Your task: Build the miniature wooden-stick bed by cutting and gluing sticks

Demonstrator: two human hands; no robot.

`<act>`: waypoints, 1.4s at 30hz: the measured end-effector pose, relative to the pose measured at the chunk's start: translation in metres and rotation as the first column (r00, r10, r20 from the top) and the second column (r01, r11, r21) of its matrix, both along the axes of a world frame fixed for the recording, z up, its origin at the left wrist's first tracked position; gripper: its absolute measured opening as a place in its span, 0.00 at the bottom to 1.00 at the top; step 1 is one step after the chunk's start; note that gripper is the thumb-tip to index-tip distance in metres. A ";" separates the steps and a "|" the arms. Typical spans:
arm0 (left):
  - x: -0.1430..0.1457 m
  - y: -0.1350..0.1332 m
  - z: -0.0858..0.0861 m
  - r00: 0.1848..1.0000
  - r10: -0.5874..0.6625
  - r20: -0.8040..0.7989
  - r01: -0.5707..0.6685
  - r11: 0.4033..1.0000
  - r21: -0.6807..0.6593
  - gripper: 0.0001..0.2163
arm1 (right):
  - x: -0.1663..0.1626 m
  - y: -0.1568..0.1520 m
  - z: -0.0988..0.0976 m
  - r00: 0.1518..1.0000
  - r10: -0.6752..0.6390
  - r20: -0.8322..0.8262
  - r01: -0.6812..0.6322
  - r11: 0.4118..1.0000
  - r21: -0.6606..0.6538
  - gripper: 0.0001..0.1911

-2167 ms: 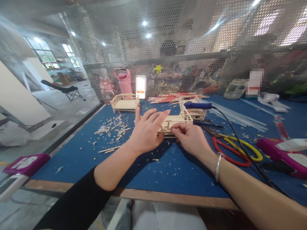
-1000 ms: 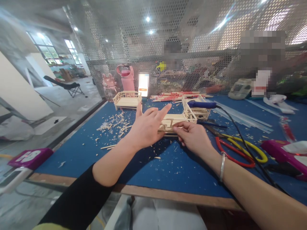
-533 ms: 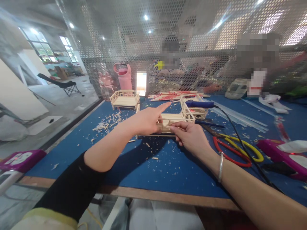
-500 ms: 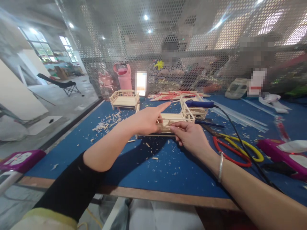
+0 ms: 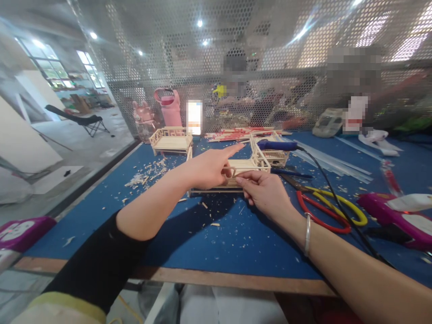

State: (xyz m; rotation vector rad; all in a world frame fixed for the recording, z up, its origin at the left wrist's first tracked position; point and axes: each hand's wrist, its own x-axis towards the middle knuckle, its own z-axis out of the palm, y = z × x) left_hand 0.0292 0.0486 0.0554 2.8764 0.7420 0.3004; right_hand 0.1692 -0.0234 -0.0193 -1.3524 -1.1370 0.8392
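Observation:
On the blue tabletop, a miniature bench of thin wooden sticks (image 5: 245, 164) stands under both of my hands. My left hand (image 5: 211, 170) reaches over its left part, index finger stretched out to the right, the other fingers curled round a small wooden stick piece (image 5: 231, 173) at the bench's front. From the right, my right hand (image 5: 265, 189) pinches the same small piece between thumb and forefinger. My fingers hide much of the piece and the bench's front.
Another miniature bench (image 5: 171, 143) stands back left. A blue-handled tool (image 5: 278, 145) with a black cord rests across a stick structure at right. Red-and-yellow-handled pliers (image 5: 324, 209), a purple device (image 5: 388, 220), clear glue sticks (image 5: 332, 161) and wood scraps lie around. A perforated screen stands behind.
The whole view has shifted slightly, so things sit a little further left. Both hands keep nearly the same pose at the bench's front.

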 end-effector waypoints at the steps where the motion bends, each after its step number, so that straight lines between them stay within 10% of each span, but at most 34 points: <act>1: -0.001 -0.001 0.001 1.000 0.019 -0.018 -0.019 1.000 -0.003 0.38 | 0.000 0.000 0.000 1.000 0.000 -0.006 0.000 1.000 0.002 0.11; 42: 0.003 -0.016 0.000 0.976 0.182 -0.116 -0.176 0.983 0.060 0.38 | -0.006 0.000 0.007 0.992 0.124 -0.033 -0.125 0.992 -0.032 0.06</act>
